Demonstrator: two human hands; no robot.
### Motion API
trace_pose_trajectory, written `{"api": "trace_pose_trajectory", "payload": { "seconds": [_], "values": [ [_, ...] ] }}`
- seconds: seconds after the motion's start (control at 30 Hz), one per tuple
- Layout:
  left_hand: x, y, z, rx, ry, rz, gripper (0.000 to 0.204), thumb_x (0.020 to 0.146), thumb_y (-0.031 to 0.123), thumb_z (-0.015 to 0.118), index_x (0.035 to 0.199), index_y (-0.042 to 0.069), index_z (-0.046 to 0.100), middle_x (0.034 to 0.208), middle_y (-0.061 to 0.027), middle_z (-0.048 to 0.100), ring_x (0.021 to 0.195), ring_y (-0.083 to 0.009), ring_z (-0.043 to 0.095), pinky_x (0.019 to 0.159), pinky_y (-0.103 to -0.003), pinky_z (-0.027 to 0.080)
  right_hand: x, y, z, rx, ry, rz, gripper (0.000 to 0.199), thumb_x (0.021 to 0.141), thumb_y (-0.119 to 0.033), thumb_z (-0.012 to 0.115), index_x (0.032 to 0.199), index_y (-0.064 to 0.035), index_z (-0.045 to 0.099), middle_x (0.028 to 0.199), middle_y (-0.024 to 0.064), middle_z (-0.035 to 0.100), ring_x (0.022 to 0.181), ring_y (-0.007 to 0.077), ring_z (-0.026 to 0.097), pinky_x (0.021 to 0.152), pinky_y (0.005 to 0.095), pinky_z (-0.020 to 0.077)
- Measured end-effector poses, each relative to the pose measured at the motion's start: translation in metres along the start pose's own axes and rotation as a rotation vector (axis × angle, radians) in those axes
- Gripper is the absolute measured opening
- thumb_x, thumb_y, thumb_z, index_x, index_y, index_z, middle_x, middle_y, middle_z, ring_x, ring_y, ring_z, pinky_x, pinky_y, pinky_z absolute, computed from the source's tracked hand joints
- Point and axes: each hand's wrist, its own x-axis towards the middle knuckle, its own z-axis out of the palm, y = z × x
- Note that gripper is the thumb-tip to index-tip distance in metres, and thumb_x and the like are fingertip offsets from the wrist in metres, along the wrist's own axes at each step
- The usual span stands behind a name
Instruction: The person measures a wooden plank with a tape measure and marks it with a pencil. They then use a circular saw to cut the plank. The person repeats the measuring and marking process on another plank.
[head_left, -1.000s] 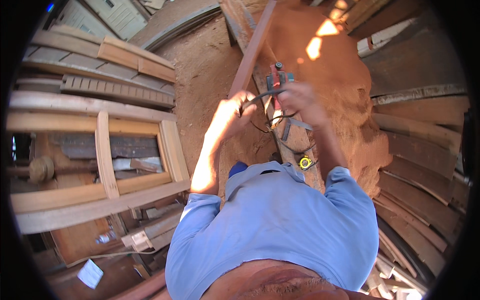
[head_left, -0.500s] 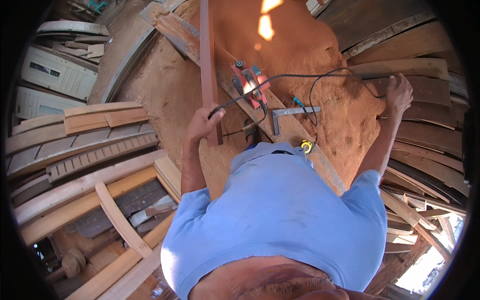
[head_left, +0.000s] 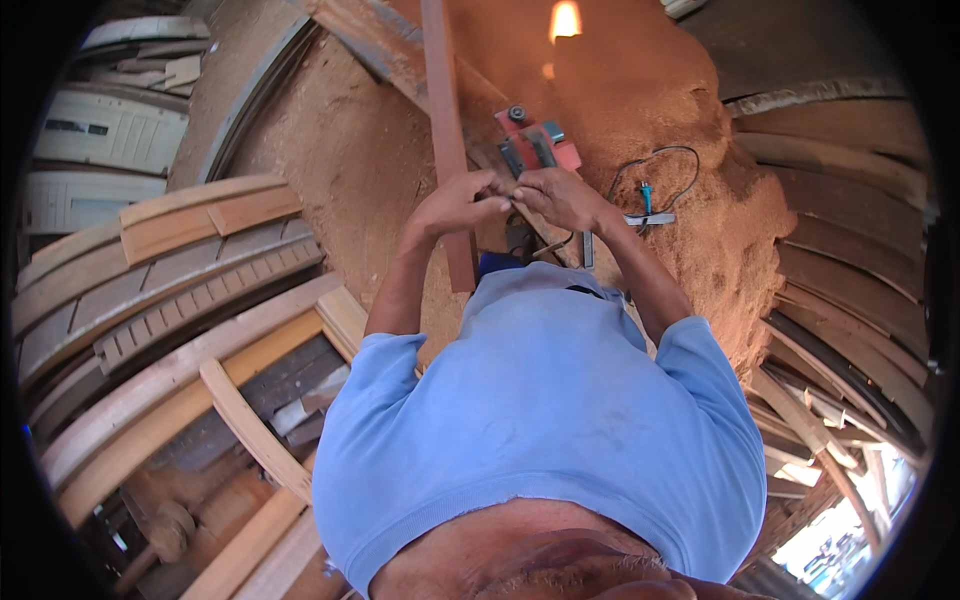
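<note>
Both hands meet in front of the chest, above a long narrow reddish-brown wooden batten (head_left: 446, 130) that runs from the top of the view down to just before the person's blue short-sleeved shirt (head_left: 540, 420); the left hand (head_left: 455, 205) lies over the batten with fingers curled inward, fingertips touching those of the right hand (head_left: 560, 197); the right hand is likewise curled, fingers pressed together toward the left; whether a small item is pinched between them cannot be told, the spot being too small to read.

Just beyond the hands sits a red and grey electric hand planer (head_left: 535, 148), resting on the sawdust-covered worktop (head_left: 330, 170) beside the batten; it appears untouched by either hand, though the right knuckles are close to it. A thin black power cord (head_left: 665, 170) loops over the mound of orange-brown sawdust (head_left: 700, 230) to the right; near it lies a small blue-handled tool (head_left: 647, 192) beside a grey metal bar (head_left: 648, 218).

To the left stand stacked pale curved wooden frame pieces (head_left: 170, 270); at the lower left lies a plain timber frame with a diagonal brace (head_left: 240, 420). Grey weathered planks (head_left: 850, 260) line the right side. A bright patch of sunlight (head_left: 565, 20) falls on the sawdust at the top.
</note>
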Motion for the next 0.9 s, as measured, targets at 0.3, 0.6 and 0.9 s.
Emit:
{"api": "trace_pose_trajectory", "payload": {
  "seconds": [0.3,0.6,0.9],
  "values": [
    [-0.199,-0.123,0.125,0.195,-0.235,-0.505,0.027,0.088,0.026,0.068,0.104,0.004,0.067,0.099,-0.0152,0.070,0.090,-0.0272,0.067,0.078,-0.039,0.051,-0.026,0.036,0.093,-0.023,-0.497,-0.131,0.020,0.093,-0.017,0.061,0.091,0.0009,0.069,0.083,0.0170,0.067,0.079,0.0271,0.066,0.072,0.0392,0.0501],
    [-0.142,-0.060,0.154,-0.152,0.164,-0.433,0.018,0.098,0.015,0.059,0.110,0.002,0.063,0.082,-0.0023,0.058,0.078,-0.0118,0.055,0.072,-0.030,0.047,-0.127,0.082,-0.122,0.950,0.899,0.005,0.026,0.104,-0.022,0.055,0.082,-0.0076,0.061,0.069,-0.0033,0.046,0.059,0.0085,0.036,0.054,0.0274,0.0326],
    [-0.001,0.021,0.046,-0.067,0.201,-0.004,0.018,0.100,0.005,0.054,0.114,0.001,0.065,0.088,-0.0047,0.064,0.085,-0.0125,0.064,0.080,-0.029,0.051,-0.233,0.092,-0.179,-1.100,1.242,0.630,0.028,0.093,-0.024,0.069,0.112,-0.0032,0.069,0.118,0.0150,0.068,0.109,0.0274,0.064,0.090,0.0421,0.0521]
  ]
}}
